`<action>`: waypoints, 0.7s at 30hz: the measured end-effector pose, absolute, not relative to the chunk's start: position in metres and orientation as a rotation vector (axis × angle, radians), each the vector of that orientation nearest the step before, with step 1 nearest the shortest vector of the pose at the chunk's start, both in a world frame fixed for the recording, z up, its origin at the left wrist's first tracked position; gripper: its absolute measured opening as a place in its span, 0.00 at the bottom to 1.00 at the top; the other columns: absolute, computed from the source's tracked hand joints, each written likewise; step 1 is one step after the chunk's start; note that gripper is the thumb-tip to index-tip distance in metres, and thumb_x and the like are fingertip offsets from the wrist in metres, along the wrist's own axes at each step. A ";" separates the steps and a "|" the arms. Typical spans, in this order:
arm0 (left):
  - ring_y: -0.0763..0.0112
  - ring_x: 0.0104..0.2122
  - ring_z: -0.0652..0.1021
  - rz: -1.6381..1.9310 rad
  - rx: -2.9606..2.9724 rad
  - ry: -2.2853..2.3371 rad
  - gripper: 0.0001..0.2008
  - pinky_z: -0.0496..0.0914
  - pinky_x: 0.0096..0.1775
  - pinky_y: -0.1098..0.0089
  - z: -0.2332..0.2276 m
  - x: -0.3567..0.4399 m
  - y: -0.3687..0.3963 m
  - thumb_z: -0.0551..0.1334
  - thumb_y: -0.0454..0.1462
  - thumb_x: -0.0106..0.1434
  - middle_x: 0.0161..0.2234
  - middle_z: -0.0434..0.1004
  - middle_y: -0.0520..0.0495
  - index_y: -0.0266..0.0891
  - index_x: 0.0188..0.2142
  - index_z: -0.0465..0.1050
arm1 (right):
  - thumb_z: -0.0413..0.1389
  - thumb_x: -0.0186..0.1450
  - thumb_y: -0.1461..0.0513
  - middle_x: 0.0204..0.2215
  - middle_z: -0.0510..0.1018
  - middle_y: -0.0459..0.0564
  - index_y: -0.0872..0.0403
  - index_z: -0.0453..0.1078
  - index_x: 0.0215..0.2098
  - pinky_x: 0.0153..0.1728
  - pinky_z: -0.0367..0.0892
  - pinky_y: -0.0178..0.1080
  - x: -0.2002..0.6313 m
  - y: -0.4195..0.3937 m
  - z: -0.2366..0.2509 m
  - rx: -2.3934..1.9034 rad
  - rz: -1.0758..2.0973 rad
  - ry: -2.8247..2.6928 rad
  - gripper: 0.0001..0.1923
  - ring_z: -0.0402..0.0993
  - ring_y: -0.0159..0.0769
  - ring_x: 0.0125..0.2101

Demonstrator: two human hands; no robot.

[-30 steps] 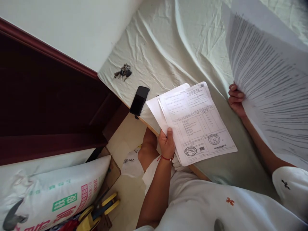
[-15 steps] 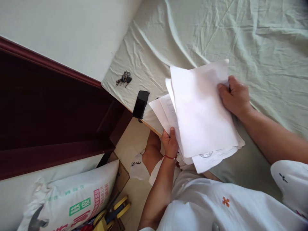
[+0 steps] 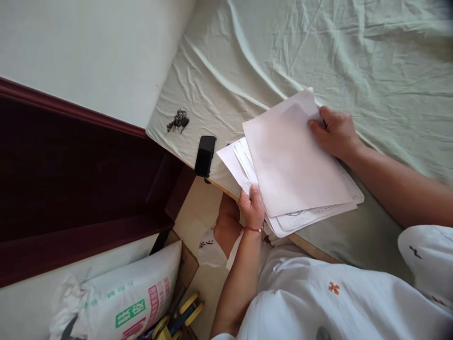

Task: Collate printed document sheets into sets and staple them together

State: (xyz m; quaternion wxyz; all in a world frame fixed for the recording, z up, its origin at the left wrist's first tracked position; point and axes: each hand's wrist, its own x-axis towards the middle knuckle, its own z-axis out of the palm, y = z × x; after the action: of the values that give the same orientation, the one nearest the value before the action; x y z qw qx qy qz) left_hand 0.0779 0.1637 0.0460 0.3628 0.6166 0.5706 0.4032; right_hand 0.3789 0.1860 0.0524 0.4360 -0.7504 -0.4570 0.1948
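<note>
Leftmost, well away from my left hand: a printed sack on the floor, with a yellow tool just beside it and a dark red wooden frame above. Next, farther out on the pale green sheet and up-left of my left hand: a bunch of keys; nearer, a black phone lying right at the bed's edge, just left of the papers and apart from them. Then my left hand, red cord at the wrist, fingers closed on the near-left corner of the stack of papers, thumb on top. That stack lies between my two hands, its long axis running from the left hand up and away toward the right one; the lower sheets fan out at the left and near edges, and the near corner hangs slightly past the bed's edge. Uppermost is a blank-faced sheet, skewed against those below. Last, my right hand rests on the far-right corner of that top sheet, fingers curled down onto it; whether they pinch it or only press it I cannot tell. Both hands touch the stack, neither nearer. Beyond and right of the right hand: open, rumpled sheet; toward me, only the drop-off.
</note>
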 end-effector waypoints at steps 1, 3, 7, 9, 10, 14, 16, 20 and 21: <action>0.54 0.51 0.83 1.024 1.596 1.463 0.27 0.75 0.54 0.60 0.046 0.078 0.164 0.59 0.58 0.71 0.48 0.86 0.36 0.37 0.49 0.81 | 0.64 0.65 0.58 0.24 0.62 0.47 0.49 0.51 0.26 0.42 0.65 0.46 0.379 0.187 0.054 -1.892 0.477 -1.166 0.23 0.64 0.41 0.32; 0.54 0.51 0.83 0.997 1.605 1.450 0.26 0.74 0.54 0.60 0.047 0.079 0.165 0.59 0.57 0.71 0.48 0.86 0.36 0.37 0.49 0.81 | 0.63 0.64 0.62 0.24 0.63 0.46 0.49 0.51 0.26 0.40 0.64 0.44 0.379 0.187 0.056 -1.946 0.481 -1.211 0.22 0.62 0.39 0.30; 0.55 0.51 0.83 1.003 1.575 1.427 0.27 0.74 0.54 0.61 0.047 0.082 0.163 0.59 0.58 0.71 0.49 0.86 0.37 0.37 0.51 0.80 | 0.63 0.64 0.65 0.22 0.63 0.44 0.49 0.52 0.26 0.33 0.58 0.41 0.380 0.188 0.058 -1.992 0.487 -1.210 0.21 0.57 0.34 0.27; 0.55 0.52 0.83 1.019 1.530 1.422 0.27 0.74 0.54 0.62 0.046 0.082 0.161 0.59 0.57 0.72 0.49 0.86 0.39 0.38 0.52 0.80 | 0.64 0.64 0.65 0.21 0.63 0.44 0.49 0.53 0.26 0.32 0.56 0.41 0.380 0.188 0.058 -1.998 0.473 -1.204 0.21 0.55 0.33 0.26; 0.56 0.52 0.83 1.030 1.508 1.419 0.27 0.74 0.54 0.62 0.046 0.082 0.160 0.59 0.57 0.72 0.49 0.86 0.39 0.38 0.53 0.79 | 0.64 0.64 0.65 0.22 0.63 0.43 0.49 0.53 0.26 0.32 0.56 0.41 0.380 0.188 0.059 -2.006 0.473 -1.202 0.21 0.54 0.33 0.25; 0.57 0.51 0.83 1.041 1.501 1.406 0.25 0.74 0.53 0.63 0.046 0.079 0.160 0.59 0.55 0.73 0.48 0.86 0.40 0.38 0.52 0.79 | 0.66 0.62 0.66 0.22 0.64 0.43 0.49 0.56 0.26 0.32 0.54 0.42 0.379 0.189 0.061 -2.022 0.508 -1.181 0.21 0.55 0.32 0.25; 0.57 0.50 0.83 1.028 1.517 1.408 0.26 0.74 0.53 0.62 0.047 0.079 0.161 0.58 0.57 0.72 0.48 0.86 0.40 0.38 0.51 0.79 | 0.67 0.61 0.66 0.22 0.65 0.42 0.49 0.59 0.27 0.32 0.55 0.41 0.379 0.189 0.062 -1.992 0.560 -1.161 0.19 0.56 0.32 0.26; 0.55 0.52 0.83 1.018 1.558 1.388 0.29 0.74 0.55 0.61 0.048 0.079 0.164 0.58 0.60 0.71 0.48 0.86 0.38 0.39 0.50 0.80 | 0.70 0.59 0.68 0.22 0.68 0.41 0.51 0.69 0.32 0.30 0.56 0.39 0.380 0.187 0.058 -1.880 0.714 -1.086 0.14 0.59 0.31 0.25; 0.54 0.52 0.82 1.016 1.569 1.383 0.29 0.73 0.55 0.61 0.048 0.079 0.164 0.57 0.60 0.71 0.49 0.86 0.38 0.39 0.49 0.80 | 0.70 0.58 0.68 0.23 0.69 0.40 0.52 0.70 0.33 0.29 0.56 0.39 0.381 0.186 0.056 -1.843 0.724 -1.064 0.13 0.60 0.30 0.25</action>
State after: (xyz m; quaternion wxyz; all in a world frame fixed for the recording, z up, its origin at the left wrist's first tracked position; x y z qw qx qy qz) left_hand 0.0792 0.1638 0.0479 0.3971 0.6192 0.5459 0.4011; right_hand 0.3813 0.1860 0.0563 0.4322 -0.7393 -0.4268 0.2906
